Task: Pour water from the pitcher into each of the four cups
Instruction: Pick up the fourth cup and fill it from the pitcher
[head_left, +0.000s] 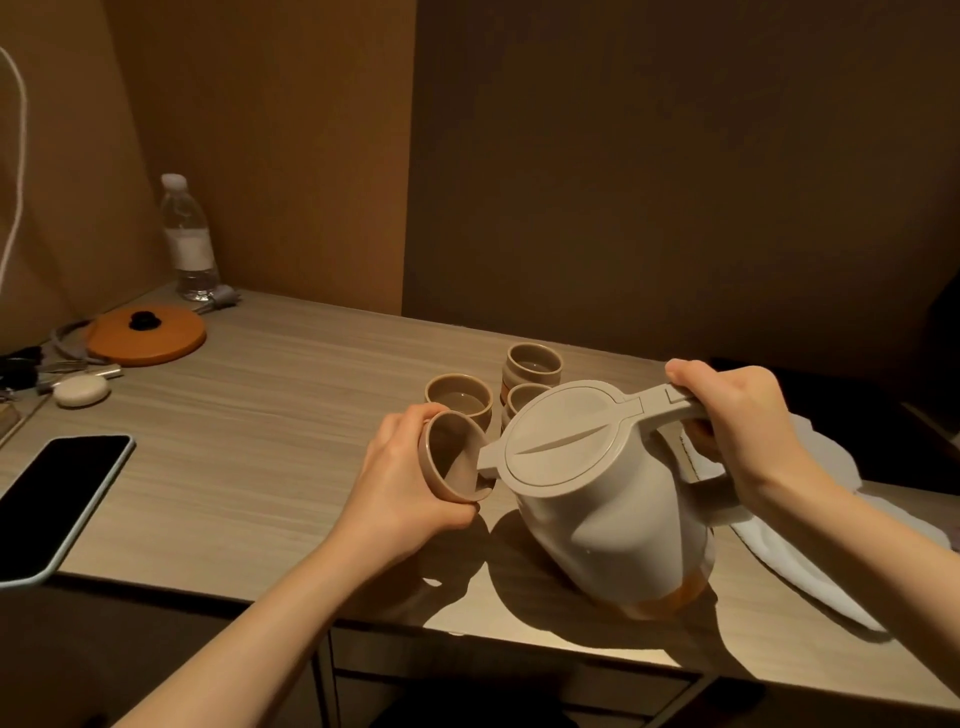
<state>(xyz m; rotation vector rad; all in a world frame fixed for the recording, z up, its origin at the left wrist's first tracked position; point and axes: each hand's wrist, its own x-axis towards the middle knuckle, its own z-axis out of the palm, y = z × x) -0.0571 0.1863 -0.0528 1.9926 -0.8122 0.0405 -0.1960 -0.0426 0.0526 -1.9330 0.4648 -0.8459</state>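
Note:
My right hand (743, 421) grips the handle of a beige lidded pitcher (613, 514), which is tilted to the left with its spout at a cup's rim. My left hand (410, 478) holds that small brown cup (452, 460), tipped toward the spout, just above the table. Three more brown cups stand behind: one at the left (460, 397), one at the back (534, 364), and one (524, 397) partly hidden by the pitcher lid. The left and back cups seem to hold liquid.
A dark phone (57, 504) lies at the table's left front edge. An orange lid (148, 335), a white oval object (82, 391), cables and a water bottle (189, 239) sit at the far left. A white cloth (810, 561) lies to the right of the pitcher.

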